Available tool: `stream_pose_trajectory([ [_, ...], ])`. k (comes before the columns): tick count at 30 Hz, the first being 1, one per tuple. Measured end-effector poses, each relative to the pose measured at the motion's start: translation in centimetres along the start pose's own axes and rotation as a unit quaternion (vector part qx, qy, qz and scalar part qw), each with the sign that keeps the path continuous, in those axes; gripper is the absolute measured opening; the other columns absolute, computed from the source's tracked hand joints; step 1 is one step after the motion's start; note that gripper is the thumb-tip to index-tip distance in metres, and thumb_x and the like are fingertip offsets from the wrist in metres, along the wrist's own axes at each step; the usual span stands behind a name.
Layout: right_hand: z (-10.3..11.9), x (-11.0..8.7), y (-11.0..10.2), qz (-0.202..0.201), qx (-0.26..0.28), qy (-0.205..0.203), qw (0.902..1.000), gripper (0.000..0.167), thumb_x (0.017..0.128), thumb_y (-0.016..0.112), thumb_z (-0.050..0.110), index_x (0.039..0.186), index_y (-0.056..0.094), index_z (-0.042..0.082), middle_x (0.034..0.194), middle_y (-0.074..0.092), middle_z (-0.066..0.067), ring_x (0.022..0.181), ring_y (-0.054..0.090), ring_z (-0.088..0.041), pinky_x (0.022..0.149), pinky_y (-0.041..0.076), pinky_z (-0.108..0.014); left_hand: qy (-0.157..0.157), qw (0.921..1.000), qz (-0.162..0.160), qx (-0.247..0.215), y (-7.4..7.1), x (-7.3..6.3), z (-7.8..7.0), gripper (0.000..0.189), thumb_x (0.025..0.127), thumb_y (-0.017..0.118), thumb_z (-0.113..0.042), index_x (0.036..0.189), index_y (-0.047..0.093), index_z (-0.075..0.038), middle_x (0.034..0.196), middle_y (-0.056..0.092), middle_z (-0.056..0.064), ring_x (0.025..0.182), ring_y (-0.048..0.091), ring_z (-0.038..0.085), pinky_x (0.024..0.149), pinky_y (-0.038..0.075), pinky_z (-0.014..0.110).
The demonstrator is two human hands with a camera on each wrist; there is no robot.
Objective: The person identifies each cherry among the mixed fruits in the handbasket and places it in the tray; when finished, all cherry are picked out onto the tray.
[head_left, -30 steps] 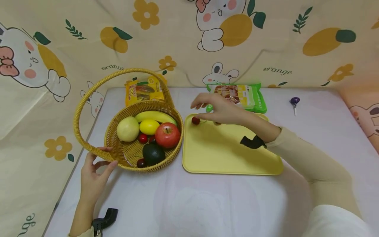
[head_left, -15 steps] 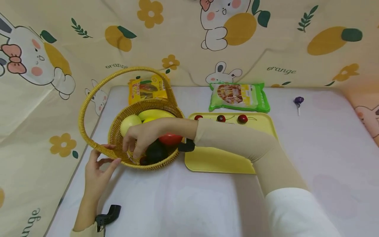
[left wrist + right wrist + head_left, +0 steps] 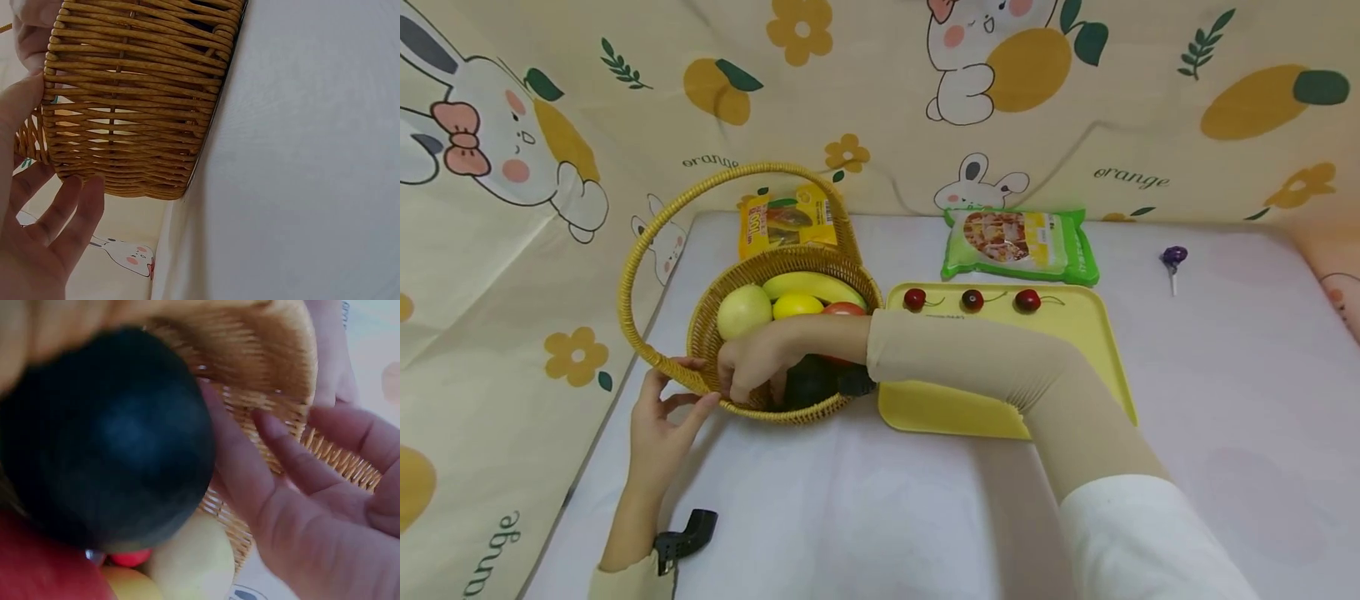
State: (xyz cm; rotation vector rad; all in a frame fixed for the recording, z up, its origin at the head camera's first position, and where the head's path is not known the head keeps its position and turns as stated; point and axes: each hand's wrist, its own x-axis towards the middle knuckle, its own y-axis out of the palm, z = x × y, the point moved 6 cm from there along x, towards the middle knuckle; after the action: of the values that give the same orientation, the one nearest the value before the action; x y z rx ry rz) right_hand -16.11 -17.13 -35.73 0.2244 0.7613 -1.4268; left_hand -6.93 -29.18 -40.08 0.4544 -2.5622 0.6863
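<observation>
My left hand (image 3: 662,425) holds the rim of the wicker basket (image 3: 700,329) by the foot of its handle, thumb outside. In the left wrist view the fingers reach round the basket's woven edge. My right hand (image 3: 760,354) is down inside the basket, beside a dark green avocado (image 3: 811,383). In the right wrist view one digit lies against the avocado's side, and its fingertips are partly hidden; whether they pinch anything does not show. Around them in the basket lie a pale round fruit (image 3: 745,311), a lemon (image 3: 797,305), a banana (image 3: 820,288) and a red apple (image 3: 846,308).
Three cherries (image 3: 972,300) lie in a row along the back of a yellow tray (image 3: 955,410), under my right forearm. Behind stand a green food packet (image 3: 1018,244) and a yellow packet (image 3: 786,223). A purple lollipop (image 3: 1174,257) lies at the far right.
My right hand has moved left from above the tray's back edge into the basket, then lower beside the avocado. The left hand keeps its hold on the basket. The view has shifted slightly.
</observation>
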Motion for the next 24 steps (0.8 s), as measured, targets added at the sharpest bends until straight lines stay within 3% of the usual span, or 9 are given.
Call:
stream_pose_trajectory([
  [3,-0.1,-0.1,0.1,0.001,0.000,0.009,1.0000,0.027,0.097,0.052,-0.001,0.123,0.056,0.004,0.115,0.054,-0.004,0.111,0.059,-0.026,0.081,0.060,-0.037,-0.004,1.0000,0.002,-0.002,0.0,0.0,-0.1,0.057,0.076,0.071,0.022,0.128,0.050,0.011,0.120,0.061,0.016,0.116,0.053,0.014,0.079,0.051,0.015],
  [12,-0.2,0.1,0.2,0.002,-0.042,0.016,0.9990,0.030,0.093,0.052,-0.008,0.119,0.060,0.006,0.116,0.056,-0.005,0.097,0.061,-0.019,0.077,0.060,-0.032,-0.014,0.9998,0.006,-0.010,-0.1,0.0,-0.2,0.058,0.077,0.071,0.021,0.130,0.050,0.009,0.122,0.060,0.020,0.118,0.052,0.017,0.080,0.051,0.017],
  [19,0.3,0.8,0.1,0.036,-0.107,0.029,0.9932,0.028,0.092,0.057,-0.007,0.118,0.062,0.004,0.118,0.056,-0.006,0.094,0.062,-0.017,0.079,0.059,-0.028,-0.004,1.0000,0.001,0.000,-0.2,0.0,-0.2,0.057,0.076,0.071,0.022,0.127,0.050,0.011,0.120,0.060,0.021,0.117,0.053,0.015,0.079,0.051,0.016],
  [24,0.0,1.3,-0.2,0.058,-0.178,0.021,0.9820,0.035,0.088,0.062,-0.007,0.121,0.065,0.006,0.121,0.058,-0.004,0.086,0.056,-0.012,0.075,0.054,-0.023,-0.012,0.9999,0.002,-0.001,0.0,0.1,-0.7,0.055,0.076,0.069,0.025,0.126,0.048,0.014,0.118,0.059,0.025,0.116,0.053,0.014,0.078,0.052,0.017],
])
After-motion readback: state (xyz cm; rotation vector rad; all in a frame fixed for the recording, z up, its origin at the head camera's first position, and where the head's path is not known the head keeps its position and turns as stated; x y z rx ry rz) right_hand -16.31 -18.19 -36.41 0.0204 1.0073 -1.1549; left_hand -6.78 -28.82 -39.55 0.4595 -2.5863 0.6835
